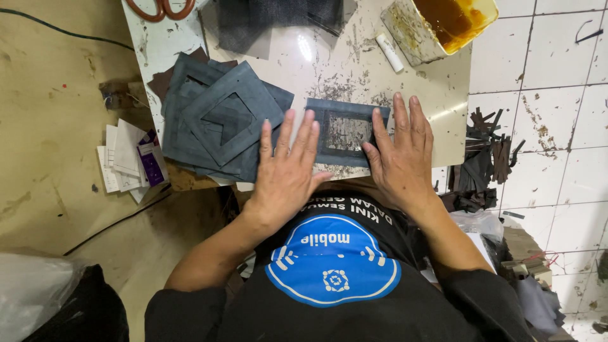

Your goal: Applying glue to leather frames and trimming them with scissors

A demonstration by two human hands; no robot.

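Glue is the main risk at this moment. Your left hand (286, 170) and your right hand (400, 152) both lie flat and open, palms down, on the dark frame piece (345, 132) in the middle of the frame; neither hand has a closed grip on anything. The frame piece lies on the worktop (354, 69), near its lower edge, with a rectangular window in its centre.

I judge that uneven pressing can shift the piece, so the folded edges stick crooked. If glue comes out at the window, it can dirty your fingers and then mark the next piece. The worktop has many dried scraps on it, and these can stick under the piece. The piece also lies close to the worktop edge, so a strong push toward you can slide it off.

Counting what I see:
- one frame piece under your hands;
- one stack of frame pieces (218, 117) at centre left, touching your left hand; at least five, but the exact number is hidden;
- one glue container (446, 22) at upper right, with brown liquid;
- one small white stick (390, 52) beside it;
- one pair of scissors (161, 9) at the top left, only the handles visible;
- one pile of dark offcuts (484, 161) on the floor at right;
- some papers (133, 161) on the floor at left.
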